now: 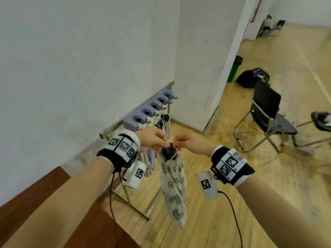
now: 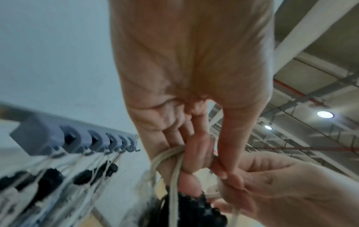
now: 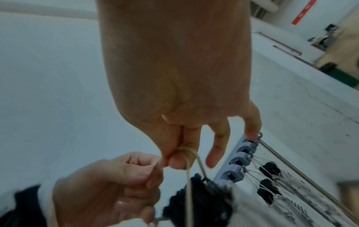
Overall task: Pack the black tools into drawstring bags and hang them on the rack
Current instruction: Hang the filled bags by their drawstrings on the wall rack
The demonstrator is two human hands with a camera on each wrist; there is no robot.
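Note:
A white drawstring bag (image 1: 173,183) with a grey leaf print hangs in the air in front of the rack (image 1: 143,111). A black tool (image 1: 168,151) pokes out of its gathered mouth. My left hand (image 1: 154,140) and right hand (image 1: 184,141) meet just above it, each pinching the cream drawstring (image 2: 174,169). In the right wrist view the drawstring (image 3: 187,155) loops over the right hand's (image 3: 180,153) fingertips. The rack carries a row of lilac hook blocks (image 2: 81,139), and several packed bags (image 1: 163,122) hang from them.
The rack stands against a white wall (image 1: 71,59) on a wooden floor (image 1: 215,203). A black folding chair (image 1: 268,113) stands to the right, a black sack (image 1: 252,76) and a green bin (image 1: 233,70) behind it. A reddish-brown surface (image 1: 32,194) lies at lower left.

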